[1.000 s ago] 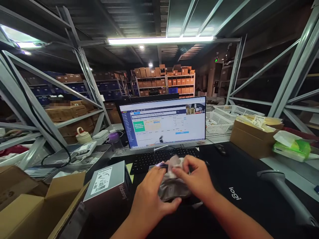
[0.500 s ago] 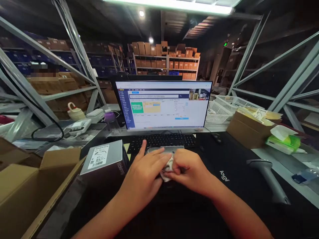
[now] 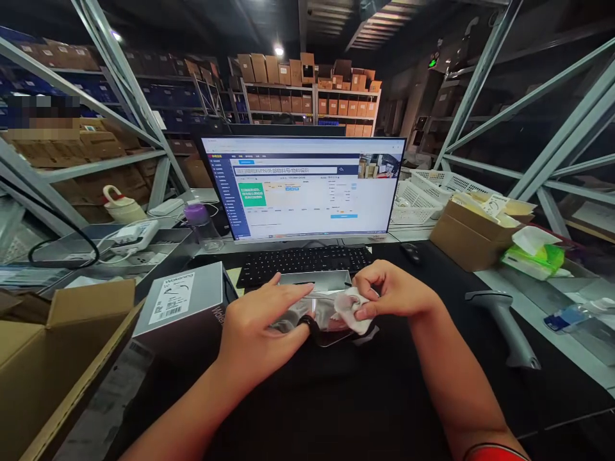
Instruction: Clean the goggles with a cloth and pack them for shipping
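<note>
On my feed, the left hand (image 3: 259, 326) lies with its fingers slightly spread, pressing a glossy plastic sleeve (image 3: 317, 317) on the black desk mat (image 3: 432, 384), just near the keyboard (image 3: 302, 266) — the right hand (image 3: 391, 291) pinches a crumpled white cloth (image 3: 353, 310) against the sleeve's right end.

A: What is held by the right hand (image 3: 391, 291)?
B: A white cloth (image 3: 354, 310) is pinched in its fingers, against a glossy plastic packet (image 3: 307, 318).
A: And the left hand (image 3: 262, 323)?
B: It is laid on that packet, with a grey box (image 3: 180, 301) just beside it and a black keyboard (image 3: 302, 266) beyond.
</note>
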Motion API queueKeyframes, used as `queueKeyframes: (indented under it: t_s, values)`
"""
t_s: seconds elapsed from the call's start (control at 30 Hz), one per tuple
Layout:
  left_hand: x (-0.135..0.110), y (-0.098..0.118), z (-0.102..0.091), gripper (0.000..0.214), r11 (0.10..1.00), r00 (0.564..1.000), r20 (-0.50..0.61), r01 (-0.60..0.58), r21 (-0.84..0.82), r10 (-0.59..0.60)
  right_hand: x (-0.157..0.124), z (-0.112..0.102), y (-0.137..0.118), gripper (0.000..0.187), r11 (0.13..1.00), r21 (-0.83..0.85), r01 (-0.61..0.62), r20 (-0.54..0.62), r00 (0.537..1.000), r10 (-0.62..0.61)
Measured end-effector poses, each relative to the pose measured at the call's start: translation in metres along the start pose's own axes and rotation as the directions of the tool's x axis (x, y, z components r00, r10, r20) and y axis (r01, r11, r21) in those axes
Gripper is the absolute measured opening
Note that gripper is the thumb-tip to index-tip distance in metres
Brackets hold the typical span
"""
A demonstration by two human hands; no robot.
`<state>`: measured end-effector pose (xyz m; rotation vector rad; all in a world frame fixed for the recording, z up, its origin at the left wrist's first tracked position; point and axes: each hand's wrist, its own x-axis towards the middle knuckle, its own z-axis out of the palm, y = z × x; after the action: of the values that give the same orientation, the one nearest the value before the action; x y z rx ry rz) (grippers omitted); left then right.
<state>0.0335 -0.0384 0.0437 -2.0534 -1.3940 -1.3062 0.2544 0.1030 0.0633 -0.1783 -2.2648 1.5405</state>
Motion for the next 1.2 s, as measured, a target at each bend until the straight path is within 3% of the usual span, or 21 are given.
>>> queueKeyframes:
  t_s: [0.07, 0.13, 0.27, 0.37, 0.43, 0.47, 0.57, 0.63, 0.73, 0.83, 0.9, 1.1, 1.2]
  values:
    - [-0.001, -0.001, 0.001, 0.028, 0.997, 0.997, -0.008, 0.081, -0.014, -0.082, 0.000, -0.003, 0.005, 0.050, 0.996, 0.092, 0.001, -0.108, 0.994, 0.009]
    - [-0.001, -0.001, 0.000, 0.024, 0.981, 0.981, -0.008, 0.194, -0.024, -0.194, 0.000, -0.008, 0.007, 0.052, 0.984, 0.168, 0.057, -0.302, 0.953, -0.003]
    - [0.000, -0.004, -0.001, 0.022, 0.914, 0.915, -0.022, 0.401, -0.066, -0.403, -0.001, -0.022, 0.008, 0.048, 0.956, 0.225, 0.188, -0.620, 0.785, -0.008]
    - [-0.001, -0.008, 0.001, 0.028, 0.882, 0.884, -0.077, 0.448, -0.145, -0.461, 0.005, -0.022, 0.009, 0.045, 0.934, 0.209, 0.289, -0.758, 0.652, -0.032]
    - [-0.002, -0.010, 0.005, 0.034, 0.882, 0.875, -0.139, 0.442, -0.160, -0.464, 0.013, -0.008, 0.013, 0.041, 0.917, 0.201, 0.344, -0.788, 0.614, -0.057]
    - [-0.003, -0.011, 0.006, 0.037, 0.889, 0.873, -0.175, 0.434, -0.149, -0.456, 0.018, 0.004, 0.016, 0.040, 0.912, 0.208, 0.354, -0.776, 0.627, -0.067]
    - [-0.006, -0.013, 0.012, 0.046, 0.928, 0.885, -0.282, 0.365, -0.071, -0.370, 0.033, 0.055, 0.023, 0.039, 0.913, 0.262, 0.312, -0.667, 0.742, -0.062]
    - [-0.008, -0.013, 0.015, 0.049, 0.953, 0.897, -0.335, 0.304, -0.011, -0.290, 0.040, 0.089, 0.024, 0.040, 0.914, 0.291, 0.283, -0.609, 0.792, -0.052]
    - [-0.010, -0.012, 0.018, 0.050, 0.967, 0.900, -0.366, 0.256, 0.007, -0.235, 0.045, 0.116, 0.024, 0.049, 0.920, 0.266, 0.289, -0.645, 0.762, -0.053]
    - [-0.011, -0.009, 0.019, 0.051, 0.969, 0.899, -0.363, 0.245, -0.042, -0.243, 0.044, 0.110, 0.025, 0.050, 0.926, 0.278, 0.257, -0.714, 0.700, 0.020]
    - [-0.011, -0.007, 0.018, 0.052, 0.964, 0.896, -0.355, 0.252, -0.084, -0.265, 0.042, 0.099, 0.027, 0.051, 0.921, 0.305, 0.242, -0.714, 0.698, 0.053]
    - [-0.011, -0.008, 0.014, 0.050, 0.951, 0.886, -0.345, 0.277, -0.140, -0.309, 0.042, 0.093, 0.028, 0.052, 0.911, 0.383, 0.152, -0.525, 0.847, 0.079]
    - [-0.010, -0.009, 0.012, 0.050, 0.951, 0.889, -0.339, 0.284, -0.124, -0.309, 0.043, 0.093, 0.027, 0.054, 0.908, 0.403, 0.117, -0.460, 0.883, 0.090]
